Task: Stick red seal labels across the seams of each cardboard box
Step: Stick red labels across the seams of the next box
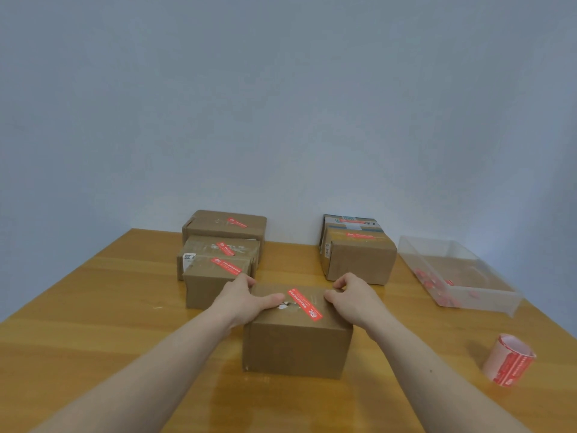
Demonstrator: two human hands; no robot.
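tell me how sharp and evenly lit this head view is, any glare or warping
Head view: soft all over, the print on the red seal label atop the nearest brown cardboard box unreadable; wide-angle bending at the edges of the wooden table; a faint sheen in front of that box; the clear plastic bin looks hazy.

Print on the red seal label (304, 304) and the label roll (509, 360) is illegible.

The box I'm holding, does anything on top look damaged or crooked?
Yes. The front box has a torn, ragged patch at its top seam, by the left hand's thumb. The red seal label crosses the seam diagonally, not squarely.
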